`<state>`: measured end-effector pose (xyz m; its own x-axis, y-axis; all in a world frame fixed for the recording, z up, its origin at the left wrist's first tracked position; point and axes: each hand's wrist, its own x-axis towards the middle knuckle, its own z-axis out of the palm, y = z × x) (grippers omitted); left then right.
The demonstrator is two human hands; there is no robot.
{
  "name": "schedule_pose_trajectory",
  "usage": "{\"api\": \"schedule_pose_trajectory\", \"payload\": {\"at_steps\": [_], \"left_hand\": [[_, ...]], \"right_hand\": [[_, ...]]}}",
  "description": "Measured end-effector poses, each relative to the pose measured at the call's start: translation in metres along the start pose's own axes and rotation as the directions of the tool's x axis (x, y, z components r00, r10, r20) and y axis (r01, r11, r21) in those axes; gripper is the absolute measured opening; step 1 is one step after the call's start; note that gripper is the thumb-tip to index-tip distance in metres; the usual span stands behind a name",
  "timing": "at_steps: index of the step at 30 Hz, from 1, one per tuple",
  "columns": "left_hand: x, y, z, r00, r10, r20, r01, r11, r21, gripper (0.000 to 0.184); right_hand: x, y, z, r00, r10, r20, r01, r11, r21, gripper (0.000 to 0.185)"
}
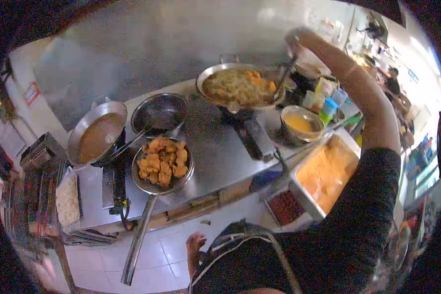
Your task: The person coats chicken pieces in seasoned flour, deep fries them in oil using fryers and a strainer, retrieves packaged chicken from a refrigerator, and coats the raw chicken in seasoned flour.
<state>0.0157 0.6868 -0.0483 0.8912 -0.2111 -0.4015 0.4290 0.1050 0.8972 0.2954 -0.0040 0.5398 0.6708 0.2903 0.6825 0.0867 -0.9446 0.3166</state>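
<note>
Shiny metal desk (208, 147) runs below a greyish wall (157, 49), bearing a large wok (200, 89) of frothy oil with orange pieces (254, 76) toward its right. Nearer, a filled tray (305, 197) sits right; left of it, a long-handled strainer (167, 189) holds browned pieces (162, 161). Right hand (299, 40), though blurred, appears wrapped around a dark utensil (285, 73) reaching to the wok; whether the low left hand (196, 242) grips anything, I cannot tell.

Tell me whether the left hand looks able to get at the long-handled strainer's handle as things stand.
Probably yes: the handle juts past the edge of the steel counter, and nothing visible blocks the gap between it and the left hand.
</note>
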Motion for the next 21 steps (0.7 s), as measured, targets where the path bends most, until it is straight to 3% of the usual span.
{"api": "schedule_pose_trajectory", "payload": {"at_steps": [1, 2, 3, 4, 6, 7, 8, 10, 11, 12, 13, 19, 21], "left_hand": [[-0.011, 0.016, 0.022, 0.993, -0.108, -0.055, 0.092, 0.967, -0.236, 0.031], [-0.015, 0.024, 0.035, 0.983, -0.172, -0.066, 0.149, 0.953, -0.266, 0.031], [-0.017, 0.025, 0.046, 0.967, -0.242, -0.073, 0.211, 0.932, -0.294, 0.031], [-0.013, 0.015, 0.053, 0.966, -0.246, -0.086, 0.209, 0.929, -0.306, 0.031], [-0.004, -0.013, 0.059, 0.981, -0.177, -0.074, 0.147, 0.941, -0.304, 0.031], [-0.002, -0.02, 0.057, 0.98, -0.179, -0.081, 0.146, 0.938, -0.315, 0.031], [-0.001, -0.024, 0.051, 0.991, 0.132, -0.007, -0.132, 0.99, 0.051, 0.032], [0.001, -0.023, 0.059, 0.91, 0.382, 0.16, -0.414, 0.833, 0.366, 0.033], [0.003, -0.012, 0.064, 0.978, 0.204, 0.036, -0.207, 0.963, 0.175, 0.031], [0.002, 0.008, 0.071, 0.999, -0.007, -0.043, 0.006, 0.999, -0.043, 0.029], [-0.001, 0.025, 0.077, 0.97, -0.231, -0.073, 0.205, 0.942, -0.265, 0.028], [0.012, 0.06, 0.09, 0.989, -0.144, -0.04, 0.135, 0.975, -0.174, 0.025], [0.017, 0.053, 0.086, 0.99, -0.14, 0.011, 0.141, 0.982, -0.126, 0.023]], "right_hand": [[0.01, 0.029, -0.012, 0.917, -0.019, 0.4, -0.067, 0.977, 0.2, 0.025], [0.019, 0.058, -0.023, 0.68, -0.034, 0.732, -0.256, 0.925, 0.281, 0.023], [-0.011, 0.075, -0.014, 0.673, -0.143, 0.726, 0.179, 0.983, 0.029, 0.022], [-0.04, 0.076, -0.004, 0.624, -0.237, 0.744, 0.568, 0.792, -0.224, 0.023], [-0.093, 0.03, -0.034, 0.664, -0.403, 0.63, 0.561, 0.825, -0.064, 0.023], [-0.105, -0.02, -0.052, 0.703, -0.097, 0.704, 0.208, 0.975, -0.073, 0.02], [-0.118, -0.07, -0.071, 0.672, 0.218, 0.708, -0.17, 0.975, -0.139, 0.026], [-0.181, -0.048, -0.014, 0.772, 0.081, 0.63, 0.116, 0.957, -0.265, 0.025], [-0.183, -0.064, -0.015, 0.797, 0.059, 0.602, 0.067, 0.981, -0.185, 0.027], [-0.199, -0.07, -0.001, 0.856, 0.089, 0.509, -0.002, 0.986, -0.168, 0.025], [-0.186, -0.094, -0.013, 0.831, 0.131, 0.541, -0.077, 0.99, -0.122, 0.025], [-0.193, -0.109, 0.04, 0.789, 0.304, 0.534, -0.308, 0.948, -0.084, 0.022], [-0.187, -0.111, 0.047, 0.677, 0.422, 0.603, -0.471, 0.878, -0.085, 0.029]]}}
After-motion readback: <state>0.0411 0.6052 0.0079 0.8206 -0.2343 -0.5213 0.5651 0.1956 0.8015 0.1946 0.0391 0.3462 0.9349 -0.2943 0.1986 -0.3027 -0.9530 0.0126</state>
